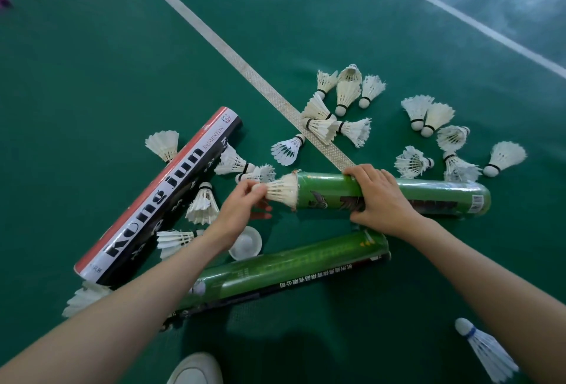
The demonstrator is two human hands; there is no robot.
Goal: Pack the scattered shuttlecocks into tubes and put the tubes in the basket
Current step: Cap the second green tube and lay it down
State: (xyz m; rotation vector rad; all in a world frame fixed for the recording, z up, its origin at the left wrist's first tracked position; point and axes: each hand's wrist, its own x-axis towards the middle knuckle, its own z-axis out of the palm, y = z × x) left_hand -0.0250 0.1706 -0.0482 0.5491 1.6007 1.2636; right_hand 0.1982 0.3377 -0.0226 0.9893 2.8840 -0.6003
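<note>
Three tubes on the green court floor (92,77): a green tube (398,193) lying roughly left-right, a second green tube (291,270) just nearer the camera running lower-left to upper-right, and a black-red-white tube (159,196) on the left, slanted lower-left to upper-right. Right hand (379,199) wraps over the first green tube near its middle, gripping it. Left hand (242,203) pinches the cork of one shuttlecock (281,190) with its fingertips; cork points left, feather skirt sits at the tube's open left mouth, long axis in line with the tube. Loose shuttlecocks: roughly twenty-plus scattered, exact count unclear where they overlap; the main cluster (337,107) sits by the white court line (245,71), more at right and around the black tube. One blue-banded shuttlecock (487,350) lies apart at lower right. One clear cap (246,242) lies between the tubes. One white shoe (196,368) at bottom edge.
</note>
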